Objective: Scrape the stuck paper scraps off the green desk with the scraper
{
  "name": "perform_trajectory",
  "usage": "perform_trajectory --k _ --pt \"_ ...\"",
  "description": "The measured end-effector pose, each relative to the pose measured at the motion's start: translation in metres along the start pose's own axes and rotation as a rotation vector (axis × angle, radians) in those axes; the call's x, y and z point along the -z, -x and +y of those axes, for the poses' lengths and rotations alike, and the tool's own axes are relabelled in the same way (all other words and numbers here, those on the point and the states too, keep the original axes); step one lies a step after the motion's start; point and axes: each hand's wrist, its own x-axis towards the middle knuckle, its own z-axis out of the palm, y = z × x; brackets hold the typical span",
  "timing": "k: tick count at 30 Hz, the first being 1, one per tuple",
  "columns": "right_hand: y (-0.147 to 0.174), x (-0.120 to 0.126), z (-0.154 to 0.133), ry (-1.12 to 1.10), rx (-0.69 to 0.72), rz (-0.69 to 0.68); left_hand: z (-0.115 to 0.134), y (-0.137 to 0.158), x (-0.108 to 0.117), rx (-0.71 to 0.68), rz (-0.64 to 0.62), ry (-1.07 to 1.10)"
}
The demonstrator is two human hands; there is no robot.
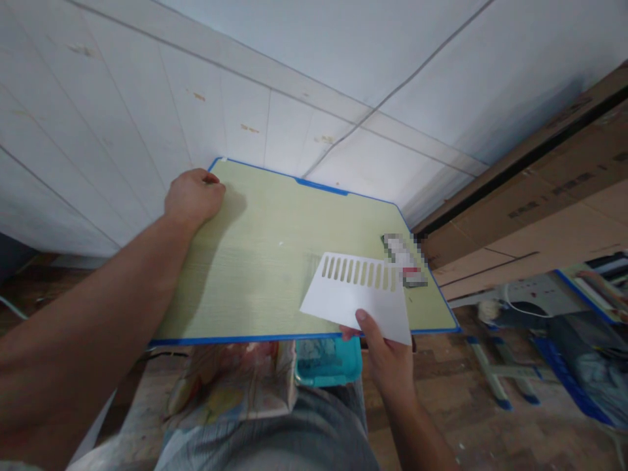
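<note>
My right hand [387, 356] pinches a white sheet [353, 304] by its near edge, thumb on top and fingers underneath. A row of several long rounded slots runs along the sheet's far side. The sheet is over the front right part of a pale green desktop [245, 255] with blue edging. My left hand [195, 196] is at the desktop's far left edge, its fingers curled closed. Whatever those fingers hold, if anything, I cannot make out. Right of the sheet, a blurred flat object [405, 260] lies on the desktop.
A white panelled wall [235, 111] with a cable rises behind the desk. Large cardboard boxes [549, 196] stand at the right. Below the front edge are a turquoise plastic bin [328, 376] and a patterned cloth bag [235, 386]. Another blue-edged desk [586, 294] stands farther right.
</note>
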Motion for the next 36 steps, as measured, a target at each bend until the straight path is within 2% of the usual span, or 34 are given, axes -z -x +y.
perform_trajectory --k 2,6,12,15,17,20,23,27,30,33,36 --pt "0.005 0.004 0.001 -0.025 0.002 0.029 0.000 0.001 0.000 0.015 0.005 0.008" --pt "0.014 0.010 0.002 -0.032 -0.030 -0.001 0.002 0.004 0.003 0.014 0.008 -0.003" --pt "0.039 -0.024 -0.016 -0.080 -0.117 0.010 0.002 0.004 0.004 0.036 0.003 0.008" --pt "0.032 -0.023 -0.019 -0.104 -0.076 0.077 0.003 0.005 0.005 0.038 -0.003 -0.002" --pt "0.016 -0.010 -0.017 -0.092 -0.046 0.137 0.004 0.005 0.006 0.040 -0.012 -0.008" --pt "-0.009 0.005 -0.013 -0.048 -0.033 0.148 0.004 0.005 0.006 0.043 -0.007 -0.005" --pt "-0.020 0.001 -0.009 -0.027 0.003 0.172 0.004 0.005 0.005 0.036 -0.002 -0.007" --pt "-0.014 -0.013 -0.002 -0.054 -0.076 0.107 0.004 0.006 0.005 0.026 -0.009 -0.003" --pt "-0.007 -0.013 0.005 -0.094 -0.153 0.041 0.003 0.006 0.005 0.013 -0.001 0.004" --pt "-0.004 -0.006 0.008 -0.086 -0.127 0.104 0.002 0.005 0.005 0.020 -0.001 0.013" --pt "0.003 -0.004 0.004 -0.050 -0.080 0.076 0.002 0.004 0.004 0.028 -0.005 0.017"
